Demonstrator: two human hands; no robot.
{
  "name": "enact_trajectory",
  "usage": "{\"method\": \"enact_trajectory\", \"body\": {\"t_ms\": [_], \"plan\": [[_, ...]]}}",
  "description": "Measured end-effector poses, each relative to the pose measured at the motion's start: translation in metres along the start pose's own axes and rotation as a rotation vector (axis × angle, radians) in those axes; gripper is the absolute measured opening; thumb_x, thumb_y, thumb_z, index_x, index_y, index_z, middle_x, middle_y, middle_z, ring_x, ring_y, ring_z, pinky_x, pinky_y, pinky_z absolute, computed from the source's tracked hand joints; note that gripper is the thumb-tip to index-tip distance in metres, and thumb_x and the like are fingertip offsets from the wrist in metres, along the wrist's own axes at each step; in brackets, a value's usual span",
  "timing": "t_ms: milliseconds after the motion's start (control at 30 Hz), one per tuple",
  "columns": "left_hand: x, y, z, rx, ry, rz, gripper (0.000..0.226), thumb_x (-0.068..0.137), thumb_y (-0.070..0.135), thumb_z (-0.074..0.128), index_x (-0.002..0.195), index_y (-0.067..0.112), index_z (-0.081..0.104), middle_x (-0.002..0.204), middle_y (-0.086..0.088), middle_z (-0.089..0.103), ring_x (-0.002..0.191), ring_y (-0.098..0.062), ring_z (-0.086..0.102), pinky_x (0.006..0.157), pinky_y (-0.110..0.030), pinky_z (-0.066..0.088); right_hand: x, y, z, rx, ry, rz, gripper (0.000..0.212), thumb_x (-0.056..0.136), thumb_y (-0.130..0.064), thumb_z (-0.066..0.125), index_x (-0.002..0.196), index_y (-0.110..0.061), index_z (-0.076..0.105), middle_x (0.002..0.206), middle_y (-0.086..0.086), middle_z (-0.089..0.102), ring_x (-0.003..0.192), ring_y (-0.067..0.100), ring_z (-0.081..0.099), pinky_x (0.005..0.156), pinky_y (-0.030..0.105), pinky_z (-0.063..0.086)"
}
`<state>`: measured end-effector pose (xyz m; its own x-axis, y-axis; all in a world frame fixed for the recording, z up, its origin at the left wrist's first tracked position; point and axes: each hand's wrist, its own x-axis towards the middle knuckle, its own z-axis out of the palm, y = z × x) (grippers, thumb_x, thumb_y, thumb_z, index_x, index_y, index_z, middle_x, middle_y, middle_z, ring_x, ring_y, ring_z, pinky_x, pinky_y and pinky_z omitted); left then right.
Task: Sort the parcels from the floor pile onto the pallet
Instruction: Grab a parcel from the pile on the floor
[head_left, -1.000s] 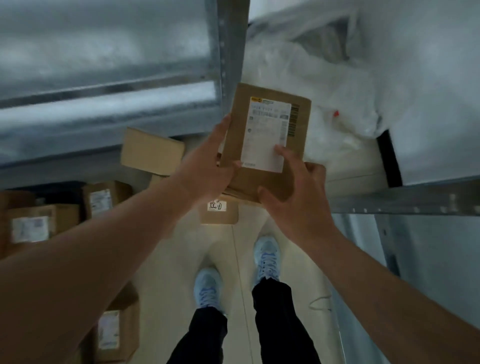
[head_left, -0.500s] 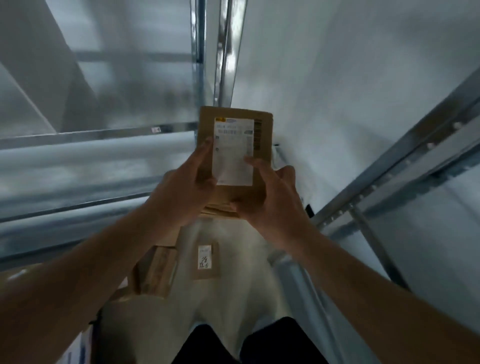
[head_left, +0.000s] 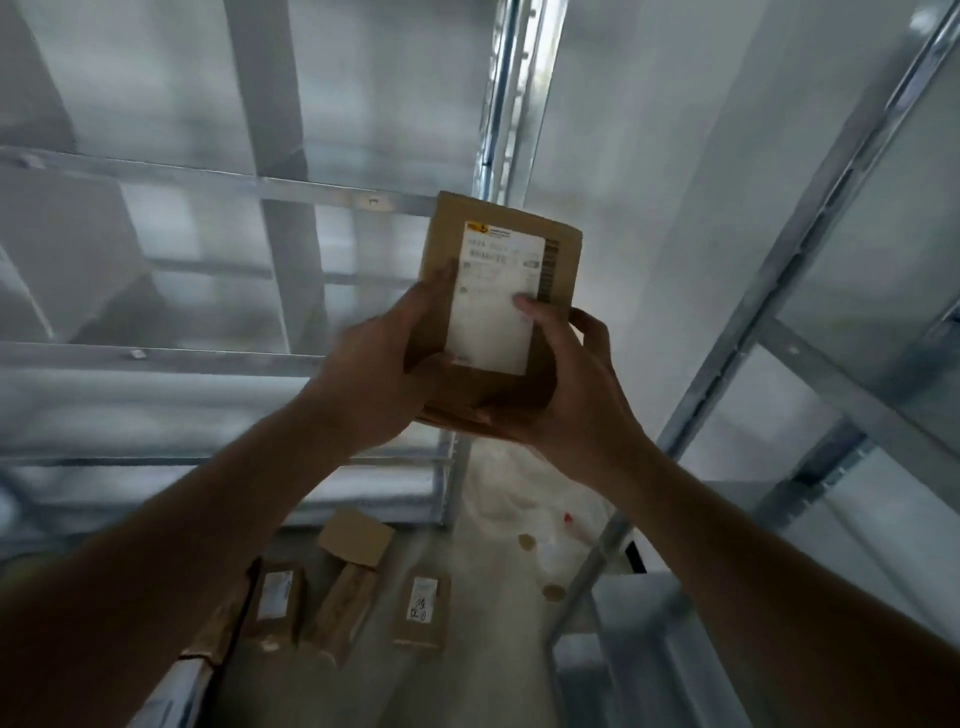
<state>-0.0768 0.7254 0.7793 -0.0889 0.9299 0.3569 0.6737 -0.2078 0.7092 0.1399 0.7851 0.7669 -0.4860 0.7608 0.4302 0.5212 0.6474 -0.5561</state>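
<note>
A warehouse or parcel storeroom: galvanised metal shelving (head_left: 291, 192) fills nine to twelve o'clock, another steel rack (head_left: 810, 332) runs from one to four o'clock, and labelled cardboard parcels (head_left: 343, 597) lie on the pale floor (head_left: 467, 675) at six o'clock.

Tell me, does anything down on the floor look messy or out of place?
Yes. Below the held parcel, several parcels lie scattered at mixed angles, one leaning against another rather than stacked. A crumpled white plastic bag slumps beside the metal shelving. No visible damage, though the picture is blurred.
</note>
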Motion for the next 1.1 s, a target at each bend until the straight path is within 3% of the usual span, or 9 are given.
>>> {"method": "enact_trajectory", "body": {"t_ms": [100,233,333,433,533,667,800,933,1100], "plan": [[-0.05,0.029,-0.013,0.071,0.058,-0.034,0.081,0.101,0.025,0.061,0.155,0.06,0.011,0.128,0.009,0.057,0.11,-0.015,0.059,0.077,-0.015,0.052,-0.034,-0.03,-0.014,0.043,-0.038,-0.035,0.106,0.075,-0.036,0.094,0.159,-0.031,0.029,0.167,-0.002,0.016,0.15,0.014,0.024,0.117,0.032,0.041],[-0.13,0.059,-0.043,0.143,0.138,-0.12,0.088,0.1,0.024,0.064,0.151,0.067,0.008,0.141,0.0,0.059,0.117,-0.023,0.064,0.089,-0.039,0.061,-0.072,-0.079,-0.016,0.11,-0.102,-0.124,0.109,0.071,-0.035,0.096,0.159,-0.033,0.031,0.162,0.0,0.018,0.148,0.017,0.028,0.118,0.031,0.038],[-0.192,0.071,-0.071,0.19,0.232,-0.168,0.088,0.098,0.025,0.065,0.149,0.07,0.009,0.14,0.001,0.061,0.118,-0.022,0.064,0.089,-0.037,0.061,-0.093,-0.12,-0.002,0.133,-0.168,-0.208,0.113,0.068,-0.034,0.098,0.158,-0.039,0.031,0.159,-0.003,0.018,0.149,0.018,0.028,0.118,0.026,0.035],[-0.258,0.081,-0.095,0.237,0.33,-0.258,0.087,0.098,0.029,0.064,0.149,0.072,0.007,0.138,-0.001,0.061,0.113,-0.019,0.066,0.085,-0.039,0.063,-0.115,-0.164,0.016,0.156,-0.245,-0.301,0.114,0.068,-0.039,0.098,0.157,-0.044,0.028,0.158,-0.009,0.018,0.147,0.016,0.029,0.109,0.012,0.03],[-0.326,0.088,-0.122,0.314,0.414,-0.367,0.086,0.098,0.032,0.063,0.15,0.07,0.006,0.136,0.001,0.062,0.106,-0.014,0.066,0.077,-0.022,0.058,-0.143,-0.216,0.038,0.192,-0.329,-0.377,0.114,0.068,-0.039,0.098,0.157,-0.045,0.029,0.159,-0.01,0.016,0.15,0.021,0.03,0.115,0.028,0.037],[-0.419,0.101,-0.157,0.37,0.46,-0.519,0.091,0.097,0.026,0.066,0.152,0.067,0.006,0.139,-0.004,0.061,0.115,-0.025,0.066,0.091,-0.046,0.061,-0.194,-0.283,0.069,0.258,-0.417,-0.458,0.114,0.068,-0.041,0.098,0.158,-0.047,0.028,0.159,-0.008,0.018,0.15,0.023,0.03,0.119,0.041,0.038],[-0.517,0.115,-0.18,0.378,0.452,-0.665,0.1,0.096,0.014,0.069,0.153,0.065,0.003,0.146,-0.003,0.056,0.121,-0.025,0.065,0.086,-0.043,0.063,-0.256,-0.341,0.1,0.306,-0.54,-0.501,0.115,0.07,-0.042,0.096,0.16,-0.045,0.024,0.163,-0.003,0.019,0.152,0.023,0.028,0.119,0.038,0.036],[-0.602,0.123,-0.195,0.361,0.477,-0.785,0.105,0.094,0.011,0.071,0.15,0.068,0.004,0.145,-0.001,0.057,0.123,-0.026,0.064,0.084,-0.044,0.064,-0.314,-0.385,0.129,0.372,-0.657,-0.548,0.113,0.072,-0.041,0.095,0.16,-0.046,0.023,0.154,-0.019,0.014,0.141,0.011,0.027,0.113,0.03,0.035],[-0.669,0.127,-0.209,0.35,0.507,-0.855,0.102,0.094,0.012,0.071,0.15,0.068,0.006,0.144,-0.001,0.057,0.121,-0.029,0.065,0.079,-0.046,0.065,-0.358,-0.419,0.156,0.459,-0.749,-0.578,0.113,0.073,-0.038,0.095,0.16,-0.042,0.023,0.147,-0.025,0.018,0.134,0.002,0.027,0.109,0.019,0.036]]}}
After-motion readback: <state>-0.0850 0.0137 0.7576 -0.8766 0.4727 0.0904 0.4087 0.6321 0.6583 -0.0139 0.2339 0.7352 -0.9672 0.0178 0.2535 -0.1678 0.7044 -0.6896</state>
